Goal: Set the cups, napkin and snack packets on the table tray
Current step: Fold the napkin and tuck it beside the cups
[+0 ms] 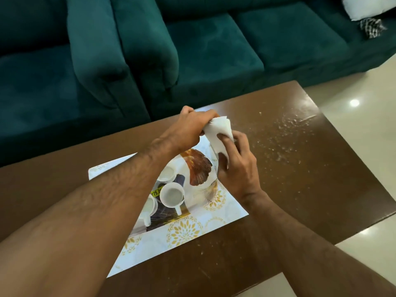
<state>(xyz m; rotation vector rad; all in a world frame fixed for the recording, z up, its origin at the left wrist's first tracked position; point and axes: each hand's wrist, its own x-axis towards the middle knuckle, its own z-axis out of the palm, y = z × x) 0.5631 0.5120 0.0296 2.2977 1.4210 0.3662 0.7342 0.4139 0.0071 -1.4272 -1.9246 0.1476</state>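
Note:
A white napkin (218, 133) is held above the far end of the patterned tray (184, 230). My left hand (190, 127) grips its upper part with curled fingers. My right hand (235, 161) pinches its lower part between thumb and fingers. On the tray stand white cups: one (172, 195) in plain view with its handle toward me, a second (168, 173) just behind it, and a third (150, 207) partly hidden under my left forearm. A dark snack packet (159, 211) with a yellow price label lies under the cups, mostly covered.
The tray lies on a brown wooden table (300, 168) with white crumbs scattered over its right half. Dark green sofas (192, 50) stand close behind the table's far edge. Pale tiled floor (368, 103) shows at the right and near side.

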